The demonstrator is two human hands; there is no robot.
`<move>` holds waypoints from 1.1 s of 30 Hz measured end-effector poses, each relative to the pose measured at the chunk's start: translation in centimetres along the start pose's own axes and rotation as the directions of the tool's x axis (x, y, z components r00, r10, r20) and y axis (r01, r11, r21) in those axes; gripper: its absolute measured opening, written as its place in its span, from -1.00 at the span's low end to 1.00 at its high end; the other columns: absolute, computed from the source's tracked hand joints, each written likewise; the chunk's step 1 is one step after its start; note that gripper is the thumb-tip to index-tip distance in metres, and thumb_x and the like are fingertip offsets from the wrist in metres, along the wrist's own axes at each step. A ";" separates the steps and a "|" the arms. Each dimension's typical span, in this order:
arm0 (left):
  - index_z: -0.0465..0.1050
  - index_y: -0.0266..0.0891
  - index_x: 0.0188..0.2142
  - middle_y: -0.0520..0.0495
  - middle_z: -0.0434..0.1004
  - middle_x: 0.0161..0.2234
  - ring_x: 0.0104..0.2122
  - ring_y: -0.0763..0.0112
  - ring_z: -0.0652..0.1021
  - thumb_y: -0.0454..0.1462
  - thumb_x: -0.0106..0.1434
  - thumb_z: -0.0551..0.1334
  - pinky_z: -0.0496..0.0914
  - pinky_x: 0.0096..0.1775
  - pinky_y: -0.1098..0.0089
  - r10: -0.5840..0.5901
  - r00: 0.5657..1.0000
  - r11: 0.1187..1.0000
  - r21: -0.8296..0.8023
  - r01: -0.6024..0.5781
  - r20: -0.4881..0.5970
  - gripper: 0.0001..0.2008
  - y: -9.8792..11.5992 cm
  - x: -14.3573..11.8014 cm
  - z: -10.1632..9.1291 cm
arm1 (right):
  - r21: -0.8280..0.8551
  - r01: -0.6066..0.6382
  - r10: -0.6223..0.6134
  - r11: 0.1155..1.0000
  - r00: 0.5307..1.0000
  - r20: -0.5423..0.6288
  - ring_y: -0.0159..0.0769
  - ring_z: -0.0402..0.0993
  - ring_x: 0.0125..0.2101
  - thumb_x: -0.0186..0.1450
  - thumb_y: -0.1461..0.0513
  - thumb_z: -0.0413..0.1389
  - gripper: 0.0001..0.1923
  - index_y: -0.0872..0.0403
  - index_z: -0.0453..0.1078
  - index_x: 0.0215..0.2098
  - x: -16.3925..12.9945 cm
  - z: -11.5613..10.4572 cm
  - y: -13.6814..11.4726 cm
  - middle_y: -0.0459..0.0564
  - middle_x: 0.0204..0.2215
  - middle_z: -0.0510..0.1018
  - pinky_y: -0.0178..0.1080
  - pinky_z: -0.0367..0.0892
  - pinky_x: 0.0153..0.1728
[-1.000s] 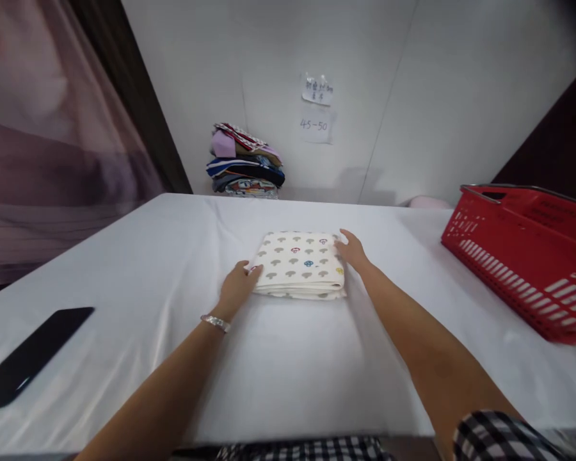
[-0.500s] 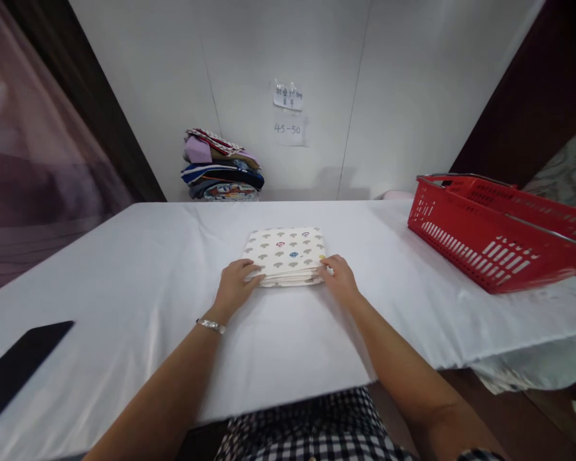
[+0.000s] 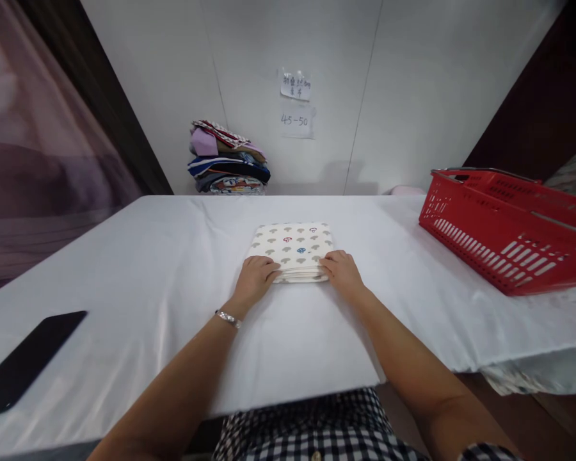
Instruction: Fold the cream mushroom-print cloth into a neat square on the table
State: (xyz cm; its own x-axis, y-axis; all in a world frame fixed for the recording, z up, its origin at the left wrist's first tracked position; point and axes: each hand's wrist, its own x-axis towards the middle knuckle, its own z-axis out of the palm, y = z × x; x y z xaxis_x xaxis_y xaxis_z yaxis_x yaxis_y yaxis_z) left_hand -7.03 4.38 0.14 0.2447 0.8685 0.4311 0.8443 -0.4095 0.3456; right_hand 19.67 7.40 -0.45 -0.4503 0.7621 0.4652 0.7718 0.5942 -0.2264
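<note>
A white folded cloth [image 3: 294, 245] printed with grey mushroom shapes and a few coloured ones lies flat in the middle of the table, its stacked layers showing along the near edge. At its near left corner, my left hand [image 3: 258, 276] has the fingers on top and the thumb against the front edge. My right hand [image 3: 342, 271] pinches the near right corner in the same manner. The undersides of both corners are hidden by the hands.
A white sheet covers the table [image 3: 182, 256]. To the right stands a red plastic basket [image 3: 499, 224]. Several folded fabrics [image 3: 230, 160] are piled by the back wall, left of two paper signs [image 3: 296, 102]. A black phone-like slab [image 3: 31, 362] lies at the left.
My left hand has shifted inward, with more of its fingers over the cloth's corner. The right hand stays at its corner, its fingers slightly further over the top. The whole view has swung a little.
</note>
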 end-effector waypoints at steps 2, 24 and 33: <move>0.54 -0.07 -0.22 -0.10 0.53 -0.23 -0.14 0.17 0.45 -0.16 0.26 0.09 0.21 0.03 0.12 -0.005 1.000 1.000 -0.023 0.005 0.011 -0.75 -0.1 0.0 0.0 | 0.008 0.003 -0.003 1.000 1.000 0.004 -0.14 0.26 -0.14 0.34 0.27 -0.03 -0.76 -0.01 0.48 -0.20 0.0 0.1 0.3 0.02 -0.22 0.48 -0.10 0.14 -0.15; 0.51 -0.13 -0.20 -0.06 0.50 -0.26 -0.23 0.31 0.46 -0.15 0.31 0.09 0.28 -0.08 0.16 0.101 0.995 0.994 -0.029 -0.101 -0.020 -0.76 -0.3 -0.2 -0.1 | 0.222 0.050 -0.026 0.974 0.994 -0.108 -0.21 0.29 -0.26 0.38 0.26 -0.13 -0.78 0.03 0.33 -0.32 -0.6 0.7 1.1 0.01 -0.32 0.45 -0.14 0.21 -0.19; 0.52 -0.12 -0.27 -0.01 0.49 -0.31 -0.27 0.33 0.45 -0.19 0.27 0.15 0.26 -0.07 0.15 0.023 0.998 1.000 -0.019 -0.024 -0.065 -0.83 -0.3 -0.2 0.7 | 0.130 0.086 -0.079 0.988 0.995 -0.060 -0.20 0.32 -0.20 0.35 0.20 0.01 -0.80 0.01 0.40 -0.11 -0.9 0.3 0.7 0.01 -0.23 0.48 -0.11 0.20 -0.15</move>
State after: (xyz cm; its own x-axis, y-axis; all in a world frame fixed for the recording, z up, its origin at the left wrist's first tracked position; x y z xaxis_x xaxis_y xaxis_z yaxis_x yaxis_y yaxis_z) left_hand -6.95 4.53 -0.62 0.2325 0.8391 0.4918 0.8292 -0.4353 0.3507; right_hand 20.49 7.18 -1.28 -0.4824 0.6959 0.5319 0.6652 0.6862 -0.2944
